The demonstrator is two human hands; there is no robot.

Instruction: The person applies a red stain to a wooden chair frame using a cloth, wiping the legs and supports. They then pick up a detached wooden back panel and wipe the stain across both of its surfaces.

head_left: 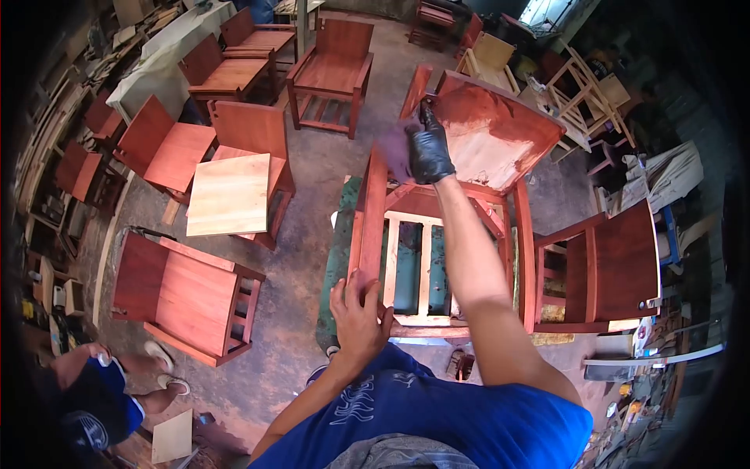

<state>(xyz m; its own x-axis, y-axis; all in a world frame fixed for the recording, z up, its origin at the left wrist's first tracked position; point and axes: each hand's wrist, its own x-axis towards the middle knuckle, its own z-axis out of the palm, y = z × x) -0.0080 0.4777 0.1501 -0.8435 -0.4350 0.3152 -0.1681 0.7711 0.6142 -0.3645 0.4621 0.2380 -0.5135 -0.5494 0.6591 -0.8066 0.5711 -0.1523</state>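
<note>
Upper middle of frame: gloved right hand (431,150) at chair back (488,144), grip unclear beside blurred purple thing (396,148). Lower middle: bare left hand (361,322) open, resting on chair arm (369,242). Chair (426,270), centre: probably heavy, stiff, slippery where wet; best held by side rails.

White outlined lettering (362,400) runs across the wearer's blue shirt (492,426), but its letters cannot be read. A pale printed emblem (91,431) on another person's dark clothing (69,412) is also illegible.
</note>
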